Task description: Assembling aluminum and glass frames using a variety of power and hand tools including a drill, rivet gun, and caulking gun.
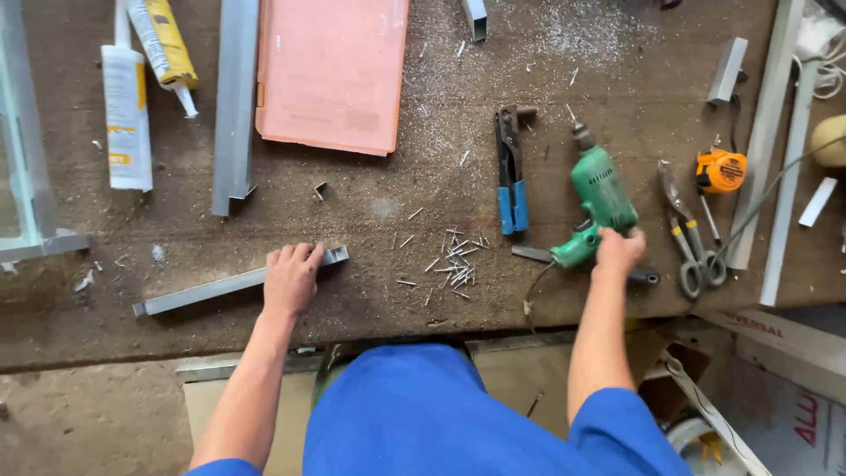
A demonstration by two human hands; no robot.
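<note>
A worn brown workbench (370, 291) fills the view, dusted with metal filings and shavings, with a concrete floor and cardboard boxes below its near edge. The biggest thing on it is a flat salmon-pink panel (330, 70) at the top, flanked on its left by a long grey metal channel (235, 106) and two sealant tubes (128, 106). Further right lie aluminium strips (775, 150), tin snips (687, 238) and an orange tape measure (720, 170).

Nearer the person, a narrow aluminium bar (211, 289) lies slantwise close to the bench's front edge. The left hand (291, 278) rests flat on top of it near its right end, fingers spread and pressing down rather than curled around it. The right hand (619, 251) is closed around the grip of a green electric drill (599, 198), which lies on the bench with its bit pointing away from the person. The drill is well apart from the bar, off to its right, so no drilling on this bar looks begun.

Between the two hands sits a blue-handled rivet tool (511, 172) and a loose scatter of small rivets (454, 260), untouched
</note>
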